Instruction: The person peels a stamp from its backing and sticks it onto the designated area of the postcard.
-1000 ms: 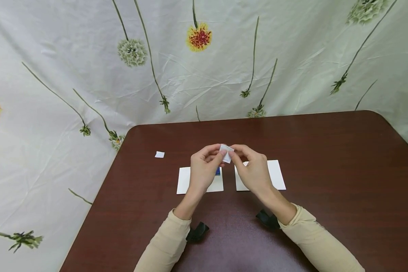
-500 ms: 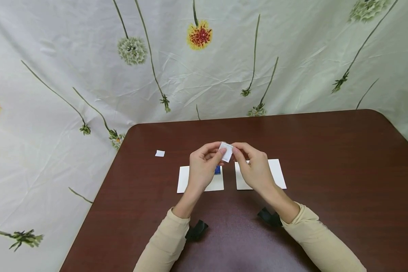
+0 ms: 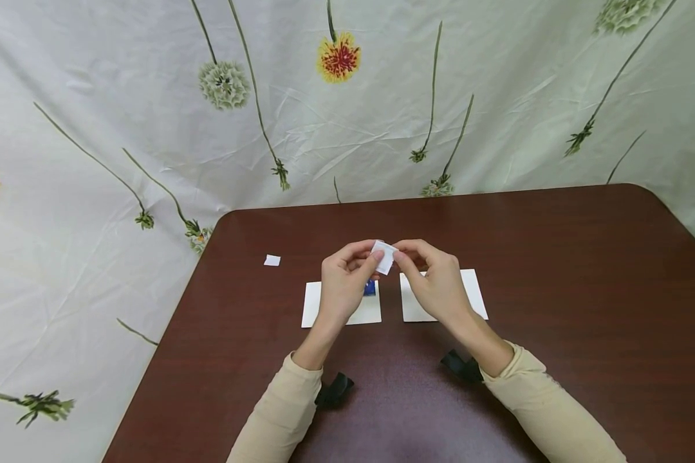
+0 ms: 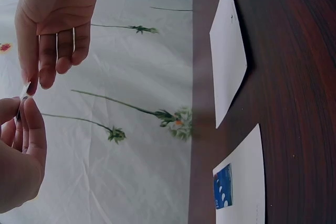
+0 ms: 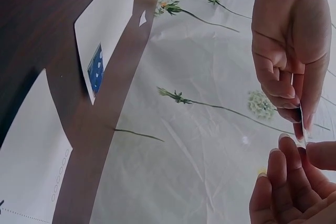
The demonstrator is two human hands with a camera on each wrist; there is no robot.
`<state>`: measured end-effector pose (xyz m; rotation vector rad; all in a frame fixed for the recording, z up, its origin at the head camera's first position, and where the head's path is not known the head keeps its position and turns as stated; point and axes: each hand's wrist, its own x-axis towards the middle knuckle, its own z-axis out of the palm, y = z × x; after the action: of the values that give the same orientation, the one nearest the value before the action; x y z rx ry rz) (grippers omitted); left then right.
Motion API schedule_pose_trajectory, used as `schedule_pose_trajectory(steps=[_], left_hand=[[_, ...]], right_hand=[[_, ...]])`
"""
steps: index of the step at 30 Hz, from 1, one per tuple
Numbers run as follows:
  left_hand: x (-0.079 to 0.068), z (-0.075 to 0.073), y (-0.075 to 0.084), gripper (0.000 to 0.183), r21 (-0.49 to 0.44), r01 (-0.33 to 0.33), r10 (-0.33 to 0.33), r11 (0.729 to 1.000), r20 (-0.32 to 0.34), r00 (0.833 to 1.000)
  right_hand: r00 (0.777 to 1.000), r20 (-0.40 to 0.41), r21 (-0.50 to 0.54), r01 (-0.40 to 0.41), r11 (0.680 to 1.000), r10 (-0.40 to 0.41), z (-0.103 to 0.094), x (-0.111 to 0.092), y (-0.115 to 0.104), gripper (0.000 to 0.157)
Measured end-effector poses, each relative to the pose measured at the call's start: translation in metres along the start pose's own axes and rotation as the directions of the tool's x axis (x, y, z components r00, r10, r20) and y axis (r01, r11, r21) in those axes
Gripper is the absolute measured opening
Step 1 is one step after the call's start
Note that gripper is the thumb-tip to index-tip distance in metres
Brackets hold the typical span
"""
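Between both hands, above the table, is a small stamp [image 3: 385, 258] with its white back facing the head camera. My left hand [image 3: 343, 286] pinches its left side with thumb and fingers. At its right corner, the thumb and index finger of my right hand [image 3: 438, 288] pinch the edge. Both wrist views show the stamp [image 4: 24, 92] nearly edge-on. Below the left hand lies a white envelope [image 3: 313, 307] with a blue stamp [image 5: 95, 71] at its corner. Another white envelope [image 3: 473, 297], partly covered by the right hand, lies beside it.
A small white scrap of paper [image 3: 272, 260] lies at the left on the dark brown table [image 3: 567, 270]. Black straps [image 3: 334, 390] show at both wrists. Behind the table hangs a white cloth [image 3: 168, 96] with printed flowers.
The right thumb has shifted from the front of the stamp to its right edge, uncovering more of its white back. The left hand keeps its hold; the envelopes stay put.
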<state>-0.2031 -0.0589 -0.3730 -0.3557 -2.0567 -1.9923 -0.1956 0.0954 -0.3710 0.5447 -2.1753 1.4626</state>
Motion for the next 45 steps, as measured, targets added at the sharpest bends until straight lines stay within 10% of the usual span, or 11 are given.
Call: schedule_pose_trajectory(steps=[29, 37, 45], left_hand=[[-0.003, 0.0039, -0.0042, 0.028, 0.101, -0.081, 0.082, 0.992, 0.002, 0.997], [-0.0043, 0.0041, -0.0074, 0.01, 0.371, -0.179, 0.198, 0.911, -0.015, 0.98], [-0.0051, 0.0039, -0.0052, 0.011, 0.446, -0.173, 0.167, 0.878, 0.053, 0.985]], right_hand=[[0.996, 0.048, 0.105, -0.084, 0.991, 0.079, 0.0003, 0.0013, 0.0027, 0.008], [0.999, 0.031, 0.03, -0.027, 0.999, 0.026, 0.0015, 0.0008, 0.004, 0.008], [0.99, -0.004, -0.097, 0.139, 0.986, -0.14, 0.0055, -0.0019, 0.0066, 0.008]])
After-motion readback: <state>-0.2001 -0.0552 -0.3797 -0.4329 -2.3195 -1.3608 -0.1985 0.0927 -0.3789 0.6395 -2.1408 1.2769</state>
